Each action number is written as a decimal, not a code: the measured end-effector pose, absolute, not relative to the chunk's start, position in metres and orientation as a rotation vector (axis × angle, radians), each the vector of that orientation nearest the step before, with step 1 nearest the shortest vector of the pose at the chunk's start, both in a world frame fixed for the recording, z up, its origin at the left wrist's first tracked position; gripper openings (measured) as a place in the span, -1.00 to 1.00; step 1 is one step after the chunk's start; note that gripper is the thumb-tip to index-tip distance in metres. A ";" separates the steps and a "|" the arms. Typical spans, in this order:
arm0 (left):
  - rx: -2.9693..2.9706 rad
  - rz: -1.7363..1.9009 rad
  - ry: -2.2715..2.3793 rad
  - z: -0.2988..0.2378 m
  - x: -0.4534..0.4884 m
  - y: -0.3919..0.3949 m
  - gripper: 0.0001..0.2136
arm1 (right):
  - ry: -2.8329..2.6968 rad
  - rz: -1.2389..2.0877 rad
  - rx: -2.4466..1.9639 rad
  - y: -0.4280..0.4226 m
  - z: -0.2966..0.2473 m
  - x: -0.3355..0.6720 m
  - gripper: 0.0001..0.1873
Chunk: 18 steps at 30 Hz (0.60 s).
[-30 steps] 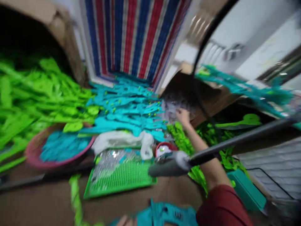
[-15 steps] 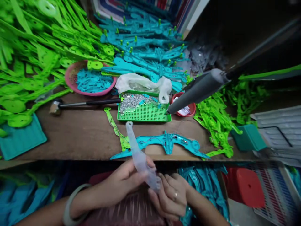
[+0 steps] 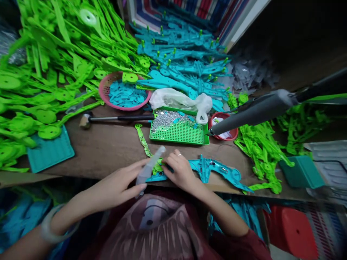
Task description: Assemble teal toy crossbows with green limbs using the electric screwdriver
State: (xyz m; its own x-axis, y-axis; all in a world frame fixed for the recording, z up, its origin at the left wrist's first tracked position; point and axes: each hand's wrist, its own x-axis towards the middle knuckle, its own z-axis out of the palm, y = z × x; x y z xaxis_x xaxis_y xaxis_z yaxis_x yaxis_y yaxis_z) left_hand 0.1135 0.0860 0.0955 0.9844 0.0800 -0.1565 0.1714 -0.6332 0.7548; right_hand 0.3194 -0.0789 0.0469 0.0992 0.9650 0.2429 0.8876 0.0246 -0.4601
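My left hand (image 3: 121, 187) holds a translucent, frosted plastic piece (image 3: 148, 169) between thumb and fingers, tilted up to the right over the bench edge. My right hand (image 3: 179, 170) is closed, fingertips down at the left part of a blue bow-shaped plastic piece (image 3: 225, 170) and the green plastic arm (image 3: 141, 139) beside it. What those fingertips grip is hidden. The blue piece lies along the front edge, with thin wires and small metal parts inside. The green arm overlaps its left end.
A green perforated tray (image 3: 179, 135) of small metal screws stands behind my hands, near a hammer (image 3: 119, 118). A grey hanging tool (image 3: 244, 113) reaches down to the tray's right corner. Pink basket (image 3: 124, 107), red bowl (image 3: 233, 133), green parts (image 3: 48, 115) and blue parts (image 3: 189, 65) surround them.
My right hand has left the translucent piece and moved up and forward onto the bench parts. My left hand has shifted left with the piece, now tilted right. The view has shifted.
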 end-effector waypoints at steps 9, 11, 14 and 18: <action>2.355 -0.187 0.019 0.078 0.119 0.086 -0.39 | -1.756 0.224 -1.676 -0.087 0.032 0.321 -0.90; 2.344 -0.164 0.024 0.076 0.117 0.085 -0.38 | -1.720 0.292 -1.670 -0.086 0.036 0.323 -0.89; 2.347 -0.169 0.049 0.075 0.116 0.083 -0.38 | -1.654 0.337 -1.687 -0.083 0.042 0.322 -0.90; 2.352 -0.145 0.050 0.074 0.117 0.081 -0.41 | -1.712 0.227 -1.805 -0.082 0.041 0.317 -0.89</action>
State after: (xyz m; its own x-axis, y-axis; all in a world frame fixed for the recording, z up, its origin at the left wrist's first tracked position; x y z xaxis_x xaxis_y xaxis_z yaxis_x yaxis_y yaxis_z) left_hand 0.1167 0.0810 0.0742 0.9928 -0.0076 -0.1199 0.0795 -0.7070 0.7028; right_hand 0.3168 -0.0816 0.0407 0.1394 0.9459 0.2930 0.8370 0.0456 -0.5454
